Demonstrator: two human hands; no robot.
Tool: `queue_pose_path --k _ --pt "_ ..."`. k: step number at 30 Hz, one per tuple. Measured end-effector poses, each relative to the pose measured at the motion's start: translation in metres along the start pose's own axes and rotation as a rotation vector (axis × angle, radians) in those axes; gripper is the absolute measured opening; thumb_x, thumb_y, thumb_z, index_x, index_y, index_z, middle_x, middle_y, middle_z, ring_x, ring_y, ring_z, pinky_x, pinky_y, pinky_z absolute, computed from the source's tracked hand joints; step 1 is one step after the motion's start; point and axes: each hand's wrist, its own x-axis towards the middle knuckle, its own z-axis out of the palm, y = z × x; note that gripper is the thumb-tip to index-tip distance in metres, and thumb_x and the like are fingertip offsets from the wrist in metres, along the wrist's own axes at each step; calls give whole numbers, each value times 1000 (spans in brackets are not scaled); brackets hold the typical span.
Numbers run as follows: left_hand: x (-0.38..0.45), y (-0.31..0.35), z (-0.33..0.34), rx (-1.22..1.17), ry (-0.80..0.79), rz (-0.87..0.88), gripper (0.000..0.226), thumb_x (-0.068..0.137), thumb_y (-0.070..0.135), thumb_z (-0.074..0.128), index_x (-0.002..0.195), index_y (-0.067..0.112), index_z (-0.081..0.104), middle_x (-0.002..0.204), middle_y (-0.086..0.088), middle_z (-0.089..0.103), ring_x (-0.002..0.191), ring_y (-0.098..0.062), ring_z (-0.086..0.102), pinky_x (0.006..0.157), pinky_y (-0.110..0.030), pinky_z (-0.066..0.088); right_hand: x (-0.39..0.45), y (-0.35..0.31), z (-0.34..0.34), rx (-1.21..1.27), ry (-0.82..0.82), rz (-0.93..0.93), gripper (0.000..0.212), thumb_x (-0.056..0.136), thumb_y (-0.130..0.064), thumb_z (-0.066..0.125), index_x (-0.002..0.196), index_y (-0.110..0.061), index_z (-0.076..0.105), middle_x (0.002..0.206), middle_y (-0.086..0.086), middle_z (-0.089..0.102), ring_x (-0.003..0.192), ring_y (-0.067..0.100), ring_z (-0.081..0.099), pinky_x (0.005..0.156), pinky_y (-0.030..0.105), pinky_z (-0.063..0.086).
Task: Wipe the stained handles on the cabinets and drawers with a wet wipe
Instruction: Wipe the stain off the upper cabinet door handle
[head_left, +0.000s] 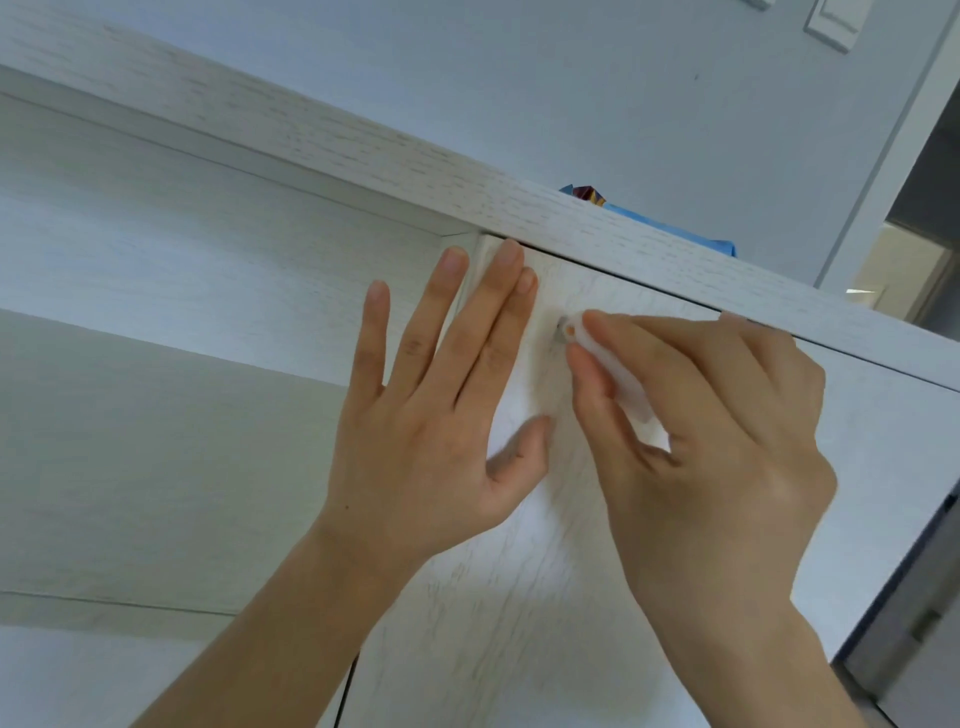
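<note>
We see only a small grey corner of the handle (562, 332); the wet wipe (618, 371) and the right hand (727, 441) cover the rest. A blue thing (675, 221) on the cabinet top (363, 150) is mostly hidden behind its edge, and we cannot tell what it is. Both forearms leave the frame at the bottom

The cabinet door (519, 597) in the lower middle of the frame is whitewashed, with a faint grey woodgrain pattern, and the top board (363, 150) running from upper left to right carries the same pale streaked grain. The wet wipe (623, 374) at centre right is white. The small handle (563, 331) beside it looks grey metal, with what may be an orange stain. A blue object (722, 243) lies on the top board, and the wall (571, 78) is pale grey-blue.
</note>
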Motion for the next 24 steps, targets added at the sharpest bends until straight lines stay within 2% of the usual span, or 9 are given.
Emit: queue_pose_path --k 5,8,11,13,16,18,22,24 --pt "0 0 -1 8 -24 3 68 89 39 47 144 5 28 151 -9 25 142 -27 19 114 -56 18 -11 15 -9 34 42 68 11 92 -17 65 100 -12 71 91 -5 60 84 16 55 73 37 45" --pt "0 0 -1 10 -24 6 68 89 38 46 145 4 27 151 -10 24 143 -28 19 115 -55 17 -18 24 -14 49 74 171 13 92 -16 65 103 -13 69 93 -1 55 84 17 52 71 38 45" --pt "-1 0 -1 3 -22 9 67 90 37 46 145 3 27 151 -11 24 143 -28 18 115 -54 16 -23 30 -16 91 76 262 13 92 -15 64 104 -11 70 94 0 55 79 26 56 73 25 45" --pt "-1 0 0 -3 -21 8 67 90 37 46 145 3 26 151 -11 22 143 -28 16 116 -54 16 -24 31 -17 125 82 334 14 92 -13 64 104 -11 68 95 -2 54 79 25 58 75 17 43" --pt "0 1 0 -25 -27 6 67 91 35 46 145 2 25 151 -12 21 143 -29 16 115 -55 16 -24 31 -18 207 124 525 15 90 -16 64 105 -15 67 94 -3 54 83 5 56 77 7 40" --pt "-1 1 -1 -24 -28 6 67 91 35 46 145 1 26 151 -12 22 142 -31 17 115 -55 15 -23 30 -19 308 148 664 15 89 -20 65 103 -22 67 92 -4 58 84 -3 55 77 5 41" --pt "0 2 -1 -4 -24 8 67 90 35 47 144 0 28 150 -13 23 141 -34 19 114 -57 14 -16 34 -20 534 208 932 15 87 -21 67 93 -34 69 96 -9 69 92 1 65 81 13 50" --pt "0 2 -1 -14 -28 7 68 90 34 47 144 0 27 150 -13 21 141 -34 19 115 -57 14 -13 37 -20 582 205 1007 15 87 -21 68 91 -36 69 94 -11 71 93 -1 65 80 11 50"
